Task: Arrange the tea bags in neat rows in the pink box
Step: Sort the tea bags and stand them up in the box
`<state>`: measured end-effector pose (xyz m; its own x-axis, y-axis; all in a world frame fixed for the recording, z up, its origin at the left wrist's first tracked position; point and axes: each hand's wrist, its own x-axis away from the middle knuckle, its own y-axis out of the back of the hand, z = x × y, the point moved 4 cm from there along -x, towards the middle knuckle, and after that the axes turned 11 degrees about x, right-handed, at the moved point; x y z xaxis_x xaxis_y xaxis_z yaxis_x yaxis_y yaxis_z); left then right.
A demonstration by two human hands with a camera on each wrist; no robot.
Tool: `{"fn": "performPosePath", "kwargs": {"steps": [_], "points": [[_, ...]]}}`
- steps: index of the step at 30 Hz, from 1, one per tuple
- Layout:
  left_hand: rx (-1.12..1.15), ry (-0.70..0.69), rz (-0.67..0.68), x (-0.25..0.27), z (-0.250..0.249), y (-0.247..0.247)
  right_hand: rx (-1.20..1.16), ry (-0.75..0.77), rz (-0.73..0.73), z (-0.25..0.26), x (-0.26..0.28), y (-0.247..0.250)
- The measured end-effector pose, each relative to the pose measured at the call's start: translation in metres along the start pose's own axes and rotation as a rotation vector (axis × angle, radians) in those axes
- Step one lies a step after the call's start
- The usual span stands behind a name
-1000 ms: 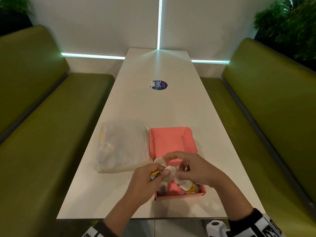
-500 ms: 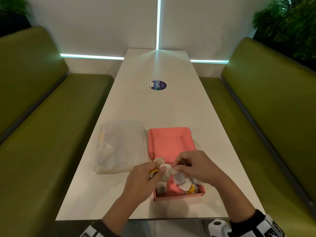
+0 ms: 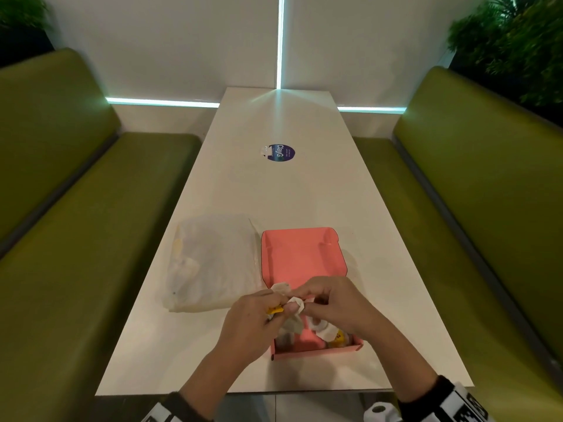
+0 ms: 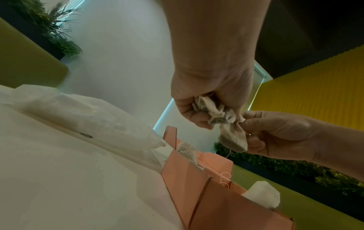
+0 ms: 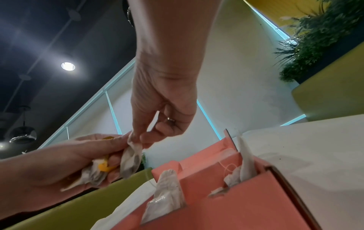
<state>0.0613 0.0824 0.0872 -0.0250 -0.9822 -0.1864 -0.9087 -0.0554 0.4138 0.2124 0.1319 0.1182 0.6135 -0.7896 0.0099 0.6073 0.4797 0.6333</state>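
My left grip [image 3: 259,318] bunches tea bags [image 4: 214,112]; right grip [image 3: 332,303] pinches one bag [image 5: 131,157] (separating it), next down into the pink box [image 3: 301,257].

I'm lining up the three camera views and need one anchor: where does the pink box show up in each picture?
Head view: pink box lies low and centre on the table, lid open away from the person, both hands over its near end.
Left wrist view: pink box sits bottom right, seen from outside its wall.
Right wrist view: pink box fills the bottom right.
Shared landmark: the tea bag pinched between both hands above the box.
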Motion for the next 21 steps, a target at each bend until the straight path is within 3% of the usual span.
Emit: {"fn": "performPosePath", "kwargs": {"steps": [6, 12, 21], "points": [[-0.015, 0.004, 0.018, -0.004, -0.007, 0.005, -0.044, 0.0, -0.123, -0.002, 0.001, 0.009], [-0.013, -0.019, -0.006, -0.003, -0.008, 0.007, -0.032, -0.098, 0.059, 0.004, 0.008, 0.021], [-0.2, 0.118, -0.095, -0.006, -0.005, 0.012, -0.366, -0.243, 0.152, 0.009, 0.015, 0.016]]}}
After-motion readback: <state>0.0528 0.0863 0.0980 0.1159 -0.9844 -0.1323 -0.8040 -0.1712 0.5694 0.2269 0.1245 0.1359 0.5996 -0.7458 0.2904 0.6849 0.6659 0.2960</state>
